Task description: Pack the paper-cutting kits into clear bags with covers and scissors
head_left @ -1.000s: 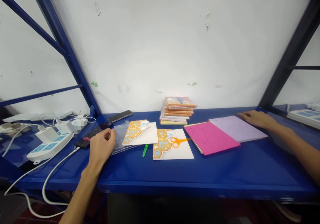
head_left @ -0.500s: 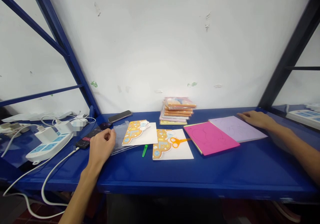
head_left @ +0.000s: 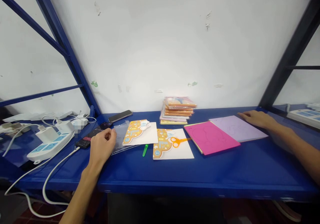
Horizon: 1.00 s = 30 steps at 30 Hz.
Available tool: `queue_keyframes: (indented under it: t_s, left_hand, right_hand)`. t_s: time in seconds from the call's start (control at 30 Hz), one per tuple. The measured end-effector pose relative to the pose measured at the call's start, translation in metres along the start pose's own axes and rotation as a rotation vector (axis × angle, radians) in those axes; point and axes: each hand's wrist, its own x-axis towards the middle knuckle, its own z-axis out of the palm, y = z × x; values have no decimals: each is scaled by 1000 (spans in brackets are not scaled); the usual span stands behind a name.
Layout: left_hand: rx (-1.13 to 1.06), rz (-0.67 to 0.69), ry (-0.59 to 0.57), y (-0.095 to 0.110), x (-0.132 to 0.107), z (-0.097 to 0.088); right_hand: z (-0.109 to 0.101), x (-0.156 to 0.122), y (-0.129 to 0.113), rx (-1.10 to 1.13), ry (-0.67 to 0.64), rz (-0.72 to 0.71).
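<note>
My left hand [head_left: 103,143] rests on the blue tabletop in a loose curl, with nothing showing in its fingers. Right beside it lies a clear plastic sleeve [head_left: 119,138], partly under a white card with an orange printed edge [head_left: 148,136]. My right hand [head_left: 253,118] lies flat with fingers stretched out, by the far right edge of the lilac sheets [head_left: 238,128]. A pink sheet [head_left: 212,139] with a faint drawn outline overlaps the lilac ones. Orange-handled scissors [head_left: 177,141] sit on a second printed card [head_left: 183,152].
Plastic-wrapped packs [head_left: 177,112] are stacked against the wall. A green plastic piece [head_left: 145,150] pokes out below the first card. At left are a dark phone [head_left: 120,116], another device [head_left: 83,143] on a cable, and a white power strip [head_left: 50,147] with chargers.
Both hands keep their places and shapes. The papers, cards and scissors have not moved; the view shifts only very slightly.
</note>
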Motion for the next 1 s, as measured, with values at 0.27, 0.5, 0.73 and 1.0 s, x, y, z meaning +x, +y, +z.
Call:
queue_keyframes:
  t_s: [0.27, 0.5, 0.73, 1.0]
  left_hand:
    - [0, -3, -1, 0, 0, 0]
    - [5, -2, -7, 0, 1, 0]
    - [12, 0, -4, 0, 1, -1]
    - [5, -2, -3, -1, 1, 1]
  right_hand:
    - [2, 3, 4, -5, 2, -5]
    - [1, 2, 2, -4, 4, -5]
    - [1, 1, 2, -2, -14, 3]
    - [0, 0, 1, 0, -14, 10]
